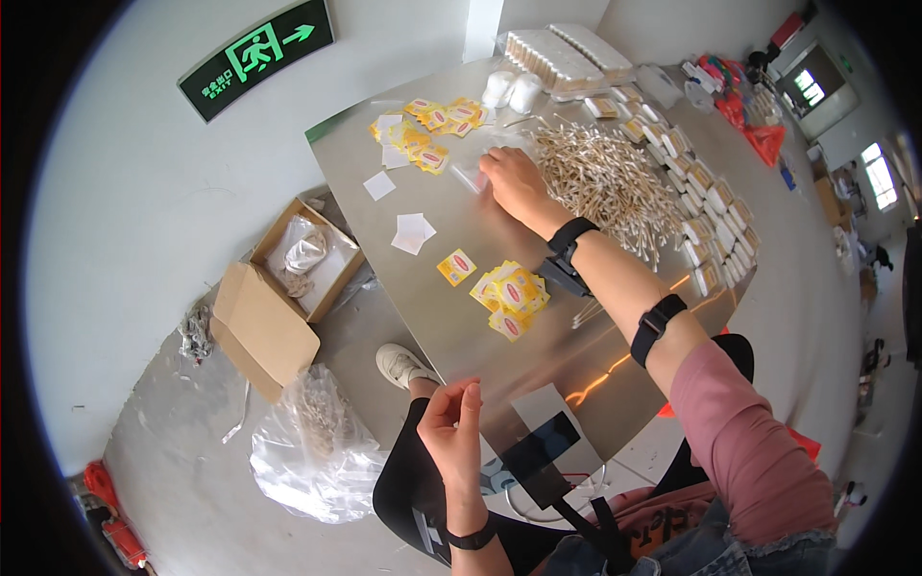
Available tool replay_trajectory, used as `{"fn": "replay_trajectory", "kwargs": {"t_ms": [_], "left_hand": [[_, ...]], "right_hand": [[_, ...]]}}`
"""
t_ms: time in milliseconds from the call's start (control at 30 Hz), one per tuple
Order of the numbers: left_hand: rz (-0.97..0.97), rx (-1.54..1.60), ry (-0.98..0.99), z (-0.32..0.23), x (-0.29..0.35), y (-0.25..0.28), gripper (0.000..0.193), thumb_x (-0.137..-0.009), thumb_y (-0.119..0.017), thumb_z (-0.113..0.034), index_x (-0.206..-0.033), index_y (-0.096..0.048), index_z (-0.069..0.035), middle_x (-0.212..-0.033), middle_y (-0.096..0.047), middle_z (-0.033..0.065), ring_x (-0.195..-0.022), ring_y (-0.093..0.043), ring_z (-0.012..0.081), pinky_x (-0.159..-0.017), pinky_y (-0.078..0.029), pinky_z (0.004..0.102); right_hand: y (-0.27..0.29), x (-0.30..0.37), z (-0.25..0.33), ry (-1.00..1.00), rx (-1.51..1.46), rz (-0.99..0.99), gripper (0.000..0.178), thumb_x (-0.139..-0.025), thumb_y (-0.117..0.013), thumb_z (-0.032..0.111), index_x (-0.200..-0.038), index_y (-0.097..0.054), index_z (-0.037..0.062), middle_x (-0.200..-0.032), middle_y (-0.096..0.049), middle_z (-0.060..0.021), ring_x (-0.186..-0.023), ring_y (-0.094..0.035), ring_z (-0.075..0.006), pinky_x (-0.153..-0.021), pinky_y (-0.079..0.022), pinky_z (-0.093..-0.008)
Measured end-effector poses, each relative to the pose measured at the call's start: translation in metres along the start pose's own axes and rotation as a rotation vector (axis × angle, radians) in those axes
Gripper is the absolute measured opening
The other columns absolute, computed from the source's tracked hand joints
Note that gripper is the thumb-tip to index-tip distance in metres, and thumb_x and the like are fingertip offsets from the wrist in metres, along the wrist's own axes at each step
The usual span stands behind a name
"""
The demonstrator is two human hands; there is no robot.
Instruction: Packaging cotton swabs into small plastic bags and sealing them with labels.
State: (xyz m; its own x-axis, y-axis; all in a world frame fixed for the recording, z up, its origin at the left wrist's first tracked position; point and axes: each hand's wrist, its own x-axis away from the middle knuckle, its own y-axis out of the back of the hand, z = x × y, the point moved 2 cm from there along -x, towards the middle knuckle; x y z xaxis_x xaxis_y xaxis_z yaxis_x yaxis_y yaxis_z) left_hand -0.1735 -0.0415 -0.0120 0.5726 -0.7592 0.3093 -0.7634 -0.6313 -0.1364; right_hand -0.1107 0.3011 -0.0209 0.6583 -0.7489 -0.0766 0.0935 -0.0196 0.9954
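My right hand (516,184) reaches over the far part of the metal table, its fingers bent down and closed at the edge of some clear plastic bags (468,178). Just right of it spreads a large heap of cotton swabs (600,182). My left hand (451,427) hovers in front of the table's near edge, fingers curled toward the thumb with nothing visible in them. Between the hands lie a pile of yellow printed cards (514,296) and a single yellow card (456,267). White paper squares (413,232) are farther left.
More yellow cards (423,144) lie at the far left. Several packed swab boxes (711,206) line the right side, below a large wrapped stack (567,58). An open cardboard box (264,350) and a clear plastic sack (317,451) sit on the floor. A dark phone-like device (541,445) is near my lap.
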Motion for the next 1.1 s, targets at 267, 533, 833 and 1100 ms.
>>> {"fn": "replay_trajectory", "kwargs": {"t_ms": [267, 533, 833, 1100], "left_hand": [[0.041, -0.055, 0.003, 0.003, -0.006, -0.004, 0.016, -0.092, -0.070, -0.012, -0.099, -0.070, 0.002, -0.081, -0.064, -0.0023, -0.071, -0.055, 0.0020, -0.063, -0.042, 0.0166], [0.155, 0.167, -0.053, 0.012, 0.032, -0.023, 0.033, -0.095, -0.067, -0.021, -0.117, -0.064, 0.003, -0.090, -0.068, 0.0061, -0.074, -0.061, 0.0096, -0.064, -0.047, 0.0217], [0.259, 0.325, -0.063, 0.003, 0.148, -0.059, 0.032, -0.086, -0.076, -0.010, -0.113, -0.066, 0.004, -0.093, -0.068, 0.0067, -0.080, -0.062, 0.0134, -0.069, -0.050, 0.0242], [0.040, 0.178, 0.063, 0.027, 0.201, -0.023, 0.023, -0.094, -0.068, -0.012, -0.106, -0.070, 0.007, -0.082, -0.069, 0.0104, -0.064, -0.057, 0.0114, -0.056, -0.046, 0.0233]], "right_hand": [[0.031, 0.006, -0.027, -0.015, -0.432, -0.517, 0.009, -0.087, -0.067, 0.013, -0.091, -0.075, 0.0104, -0.090, -0.072, -0.0149, -0.080, -0.066, -0.0305, -0.089, -0.050, -0.0387], [0.097, 0.172, 0.014, -0.333, -1.720, 0.018, 0.020, -0.094, -0.065, 0.017, -0.105, -0.068, -0.0001, -0.101, -0.072, -0.0085, -0.092, -0.069, -0.0158, -0.085, -0.053, -0.0285], [0.135, 0.380, 0.057, -0.266, -1.578, 0.337, 0.017, -0.093, -0.069, 0.017, -0.096, -0.069, 0.0007, -0.092, -0.071, -0.0033, -0.086, -0.066, -0.0096, -0.071, -0.050, -0.0241], [0.093, 0.416, 0.057, -0.507, -1.656, 0.296, 0.022, -0.094, -0.066, 0.022, -0.100, -0.070, 0.0018, -0.085, -0.072, -0.0043, -0.081, -0.068, -0.0091, -0.062, -0.048, -0.0221]]}}
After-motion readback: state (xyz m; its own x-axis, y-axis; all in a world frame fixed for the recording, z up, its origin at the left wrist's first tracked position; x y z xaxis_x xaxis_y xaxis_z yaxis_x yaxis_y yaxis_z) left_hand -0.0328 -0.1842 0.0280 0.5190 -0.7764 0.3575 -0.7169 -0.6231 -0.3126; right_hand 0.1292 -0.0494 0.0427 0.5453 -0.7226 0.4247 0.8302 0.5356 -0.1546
